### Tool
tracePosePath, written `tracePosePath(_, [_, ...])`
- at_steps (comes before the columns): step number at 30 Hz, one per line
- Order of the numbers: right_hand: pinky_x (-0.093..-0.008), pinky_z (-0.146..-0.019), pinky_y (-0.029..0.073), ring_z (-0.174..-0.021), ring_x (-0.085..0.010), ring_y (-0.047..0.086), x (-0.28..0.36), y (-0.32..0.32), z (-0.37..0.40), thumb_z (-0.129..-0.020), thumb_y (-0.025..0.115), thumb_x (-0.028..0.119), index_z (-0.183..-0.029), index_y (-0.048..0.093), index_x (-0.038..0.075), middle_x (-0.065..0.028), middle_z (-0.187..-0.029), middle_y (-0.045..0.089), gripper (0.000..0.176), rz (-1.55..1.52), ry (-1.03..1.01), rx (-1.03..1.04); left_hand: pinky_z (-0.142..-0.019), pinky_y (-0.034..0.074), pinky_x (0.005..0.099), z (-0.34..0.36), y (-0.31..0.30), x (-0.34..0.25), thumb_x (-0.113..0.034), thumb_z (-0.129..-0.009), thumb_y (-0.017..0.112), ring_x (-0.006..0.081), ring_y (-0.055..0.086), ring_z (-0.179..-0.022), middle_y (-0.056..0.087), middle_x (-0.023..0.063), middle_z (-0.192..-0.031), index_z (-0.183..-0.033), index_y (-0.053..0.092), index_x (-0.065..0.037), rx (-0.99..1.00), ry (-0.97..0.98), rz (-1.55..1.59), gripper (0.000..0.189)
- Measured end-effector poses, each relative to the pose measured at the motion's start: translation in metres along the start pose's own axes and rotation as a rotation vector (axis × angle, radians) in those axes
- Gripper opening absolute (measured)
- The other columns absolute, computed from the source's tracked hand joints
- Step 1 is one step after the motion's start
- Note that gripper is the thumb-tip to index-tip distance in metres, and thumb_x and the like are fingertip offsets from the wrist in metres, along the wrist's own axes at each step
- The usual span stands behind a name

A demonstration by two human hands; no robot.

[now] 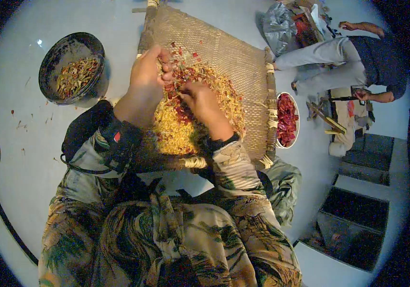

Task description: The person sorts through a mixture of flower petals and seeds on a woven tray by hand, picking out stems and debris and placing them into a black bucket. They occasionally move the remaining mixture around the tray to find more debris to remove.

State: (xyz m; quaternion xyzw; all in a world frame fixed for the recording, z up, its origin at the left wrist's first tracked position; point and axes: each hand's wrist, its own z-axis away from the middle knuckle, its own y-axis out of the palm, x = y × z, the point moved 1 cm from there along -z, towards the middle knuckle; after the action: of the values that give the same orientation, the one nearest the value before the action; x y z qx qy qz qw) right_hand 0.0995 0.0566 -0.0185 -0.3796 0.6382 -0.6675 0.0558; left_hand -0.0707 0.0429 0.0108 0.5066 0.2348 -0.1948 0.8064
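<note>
Patterned cloth [176, 234] over the lap lies nearest the camera I look through, and the woven tray [243, 52] sits just beyond it, near enough, I judge, for both hands to work over its lap-side half without stretching. I see the left hand [147, 74] above the tray with its fingers bent inward, and the right hand [202, 103] beside it, fingers bent down toward the red flakes [184, 114]. I cannot tell whether either set is clenched or released, or what small piece, if any, it grasps. They are close together, probably so that both can handle the same small patch.

Yellow seeds [171, 136] lie below the hands, on the side toward the lap. The red flakes lie mostly above them, beneath and around the fingers. Any piece at the fingertips is too small for me to read its direction or long axis; the tray itself seems to run lengthwise away from the lap, though my wide lens bends its sides.

To the left I see a dark bowl [66, 50] holding mixed dry bits; just beside the tray's right edge, a white bowl [297, 119] holds larger red pieces [286, 122]. Another person [372, 60] stands farther right, hands well apart from these two.
</note>
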Motion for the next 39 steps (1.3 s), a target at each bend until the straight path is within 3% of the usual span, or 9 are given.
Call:
tracePosePath(3, [-0.0445, -0.069, 0.047, -0.080, -0.0363, 0.057, 0.011, 0.016, -0.001, -0.076, 0.064, 0.018, -0.093, 0.058, 0.007, -0.0161, -0.088, 0.056, 0.021, 0.266, 0.063, 0.082, -0.044, 0.033, 0.0229, 0.002, 0.002, -0.005, -0.022, -0.088, 0.048, 0.0120, 0.041, -0.058, 0.045, 0.0044, -0.074, -0.082, 0.047, -0.006, -0.015, 0.050, 0.040, 0.017])
tracePosePath(9, [-0.0428, -0.066, 0.046, -0.079, -0.0357, 0.058, -0.014, 0.015, -0.001, -0.075, 0.064, 0.018, -0.086, 0.058, 0.004, -0.0179, -0.082, 0.060, 0.018, -0.042, 0.090, -0.044, -0.058, 0.039, 0.0225, 0.005, -0.005, -0.010, -0.028, -0.090, 0.049, 0.0100, 0.047, -0.065, 0.050, -0.0008, -0.074, -0.092, 0.052, -0.009, -0.009, 0.041, -0.001, 0.019])
tracePosePath(14, [-0.0437, -0.066, 0.046, -0.075, -0.0356, 0.059, -0.016, 0.010, -0.014, -0.077, 0.063, 0.023, -0.083, 0.059, 0.003, -0.0189, -0.079, 0.062, 0.022, 0.032, 0.282, -0.100, -0.061, 0.040, 0.0225, -0.003, -0.008, -0.006, -0.028, -0.091, 0.048, 0.0097, 0.047, -0.066, 0.050, -0.0007, -0.076, -0.092, 0.051, -0.009, 0.044, 0.048, 0.030, 0.019])
tracePosePath(22, [-0.0453, -0.069, 0.048, -0.079, -0.0358, 0.061, -0.014, 0.040, -0.031, -0.075, 0.063, 0.033, -0.084, 0.061, 0.003, -0.0210, -0.079, 0.062, 0.031, 0.382, 0.344, 0.092, -0.046, 0.035, 0.0233, 0.006, 0.003, -0.011, -0.022, -0.089, 0.046, 0.0120, 0.044, -0.059, 0.045, 0.0042, -0.075, -0.086, 0.048, -0.005, -0.037, 0.080, 0.010, 0.018])
tracePosePath(26, [-0.0448, -0.068, 0.047, -0.078, -0.0366, 0.061, -0.032, 0.040, -0.029, -0.075, 0.060, 0.028, -0.078, 0.063, 0.003, -0.0202, -0.079, 0.063, 0.026, 0.099, 0.438, 0.080, -0.045, 0.035, 0.0227, 0.000, -0.001, -0.011, -0.022, -0.089, 0.047, 0.0119, 0.044, -0.059, 0.046, 0.0039, -0.074, -0.086, 0.048, -0.005, -0.053, 0.006, 0.005, 0.018])
tracePosePath(30, [-0.0312, -0.052, 0.042, -0.060, -0.0193, 0.058, -0.062, 0.033, -0.025, -0.078, 0.058, 0.019, -0.069, 0.061, 0.002, -0.0083, -0.068, 0.063, 0.019, -0.538, 0.568, 0.046, -0.045, 0.034, 0.0227, 0.000, 0.000, -0.008, -0.021, -0.087, 0.048, 0.0119, 0.044, -0.058, 0.046, 0.0041, -0.073, -0.085, 0.048, -0.005, -0.036, 0.025, 0.017, 0.016])
tracePosePath(31, [-0.0247, -0.049, 0.038, -0.056, -0.0109, 0.051, -0.058, 0.027, -0.023, -0.079, 0.058, 0.016, -0.069, 0.059, 0.004, -0.0024, -0.065, 0.058, 0.015, -0.905, 0.480, 0.041, -0.045, 0.034, 0.0226, -0.002, -0.002, -0.003, -0.021, -0.087, 0.048, 0.0119, 0.044, -0.058, 0.046, 0.0040, -0.073, -0.085, 0.048, -0.005, -0.028, 0.025, 0.018, 0.016])
tracePosePath(34, [-0.0234, -0.048, 0.038, -0.055, -0.0111, 0.051, -0.013, -0.013, -0.020, -0.078, 0.058, 0.014, -0.072, 0.058, 0.006, -0.0024, -0.065, 0.057, 0.011, -1.071, 0.714, -0.054, -0.045, 0.034, 0.0224, -0.007, -0.009, 0.006, -0.020, -0.086, 0.048, 0.0117, 0.044, -0.057, 0.046, 0.0032, -0.072, -0.085, 0.049, -0.006, 0.043, 0.015, -0.005, 0.015])
tracePosePath(39, [-0.0213, -0.047, 0.038, -0.058, -0.0087, 0.053, -0.004, -0.034, -0.018, -0.079, 0.057, 0.012, -0.076, 0.058, 0.006, -0.0013, -0.067, 0.058, 0.007, -1.203, 0.631, -0.072, -0.047, 0.036, 0.0230, -0.007, -0.007, 0.025, -0.030, -0.088, 0.045, 0.0114, 0.044, -0.056, 0.049, 0.0022, -0.072, -0.085, 0.051, -0.007, 0.029, -0.112, -0.138, 0.024])
